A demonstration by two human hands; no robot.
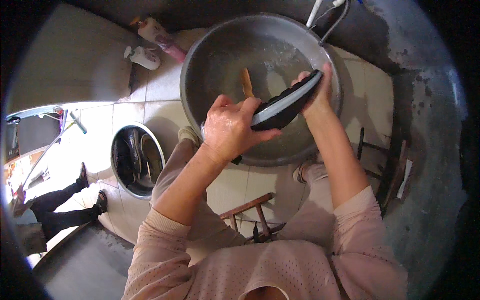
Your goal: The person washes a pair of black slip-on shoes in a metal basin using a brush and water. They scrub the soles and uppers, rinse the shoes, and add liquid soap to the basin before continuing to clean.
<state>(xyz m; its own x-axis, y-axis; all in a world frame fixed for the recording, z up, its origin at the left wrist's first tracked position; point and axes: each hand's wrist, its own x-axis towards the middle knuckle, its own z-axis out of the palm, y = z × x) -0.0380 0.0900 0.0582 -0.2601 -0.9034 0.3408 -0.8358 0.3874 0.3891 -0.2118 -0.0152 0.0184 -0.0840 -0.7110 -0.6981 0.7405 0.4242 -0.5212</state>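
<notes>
A black shoe with a pale grey sole edge (287, 105) is held on its side above a wide round metal basin (186, 93). My left hand (232, 125) grips the shoe's lower left end, thumb along its near side. At the upper right end, my right hand (318, 93) clasps the shoe with fingers behind it and the palm at its side. Water lies in the basin. A flat wooden stick or handle (246, 82) stands in it, its lower part hidden behind my left hand. A pale oval thing (276, 84), blurred, shows in the water.
A smaller metal basin (162, 150) with dark shoes stands at the left. Pump bottles (144, 58) are beyond it near the wall. A hose (337, 22) hangs over the large basin's rim. Wooden stool rungs (249, 206) show between my legs. Another person (56, 210) is at far left.
</notes>
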